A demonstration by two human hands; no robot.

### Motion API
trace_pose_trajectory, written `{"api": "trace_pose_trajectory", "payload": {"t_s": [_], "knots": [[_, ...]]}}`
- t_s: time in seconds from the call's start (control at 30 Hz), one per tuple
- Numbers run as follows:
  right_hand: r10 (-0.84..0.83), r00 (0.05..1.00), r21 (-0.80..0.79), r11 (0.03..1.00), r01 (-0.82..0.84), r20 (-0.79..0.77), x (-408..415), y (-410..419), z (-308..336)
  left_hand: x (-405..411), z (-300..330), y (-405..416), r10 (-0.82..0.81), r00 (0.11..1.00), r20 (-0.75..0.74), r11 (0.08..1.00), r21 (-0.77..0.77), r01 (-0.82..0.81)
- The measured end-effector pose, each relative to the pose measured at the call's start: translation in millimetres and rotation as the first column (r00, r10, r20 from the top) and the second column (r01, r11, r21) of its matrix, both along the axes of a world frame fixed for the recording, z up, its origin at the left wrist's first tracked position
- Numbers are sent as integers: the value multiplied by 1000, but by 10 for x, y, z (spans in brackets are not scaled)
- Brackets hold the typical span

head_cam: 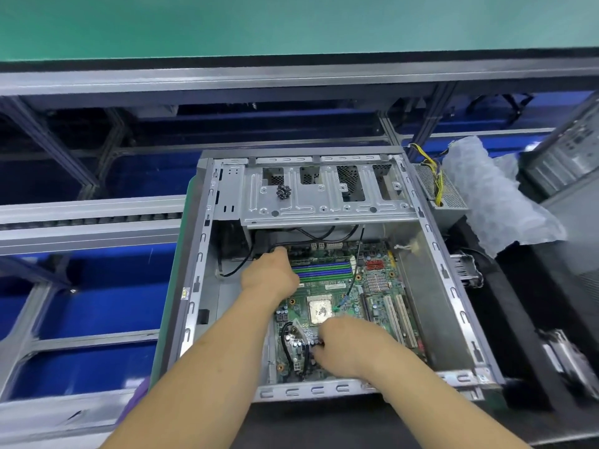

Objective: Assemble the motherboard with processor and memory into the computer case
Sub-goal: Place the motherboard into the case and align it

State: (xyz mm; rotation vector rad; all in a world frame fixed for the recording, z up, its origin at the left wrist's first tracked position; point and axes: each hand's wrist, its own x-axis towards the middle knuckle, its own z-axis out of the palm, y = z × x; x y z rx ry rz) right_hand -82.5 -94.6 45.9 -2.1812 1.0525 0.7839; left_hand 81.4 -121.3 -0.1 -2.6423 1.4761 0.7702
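An open grey computer case (431,241) lies on its side in front of me. The green motherboard (376,296) sits inside it, with a silver processor (320,308) near its middle and blue and green memory slots (324,270) above that. My left hand (270,273) reaches into the case at the board's upper left edge, fingers curled down beside black cables (240,267). My right hand (346,346) rests on the board's lower part below the processor, fingertips closed at a small connector with black wires (287,345). What the fingers pinch is hidden.
A metal drive cage (324,192) spans the case's far end. A power supply with yellow wires (436,186) and a bubble-wrap bag (486,202) lie to the right. A heatsink fan (468,267) sits right of the case. Conveyor rails and blue bins run on the left.
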Motion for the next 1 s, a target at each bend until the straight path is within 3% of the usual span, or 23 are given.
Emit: {"api": "trace_pose_trajectory", "payload": {"t_s": [0.17, 0.3, 0.5, 0.6, 0.77, 1.0], "knots": [[-4, 999, -40, 999, 6, 48, -2, 2, -29, -2, -14, -6, -3, 1000, 5, 1000, -6, 3], [-100, 992, -42, 994, 103, 78, -77, -187, 52, 2, -25, 4, -7, 1000, 11, 1000, -15, 7], [-196, 976, -316, 936, 158, -93, -420, -790, 121, 1, -42, -13, -2, 1000, -9, 1000, -28, 2], [-202, 960, -332, 934, 129, -196, -455, -804, 16, -1, -49, -7, -1, 1000, -11, 999, -32, 1], [-216, 955, -403, 907, 120, -203, -438, -775, -124, -1, -56, -6, 11, 1000, -26, 999, -41, -12], [-269, 943, -371, 910, 183, -196, -463, -828, -163, 1, -47, 6, 6, 998, -61, 998, -58, -10]]}}
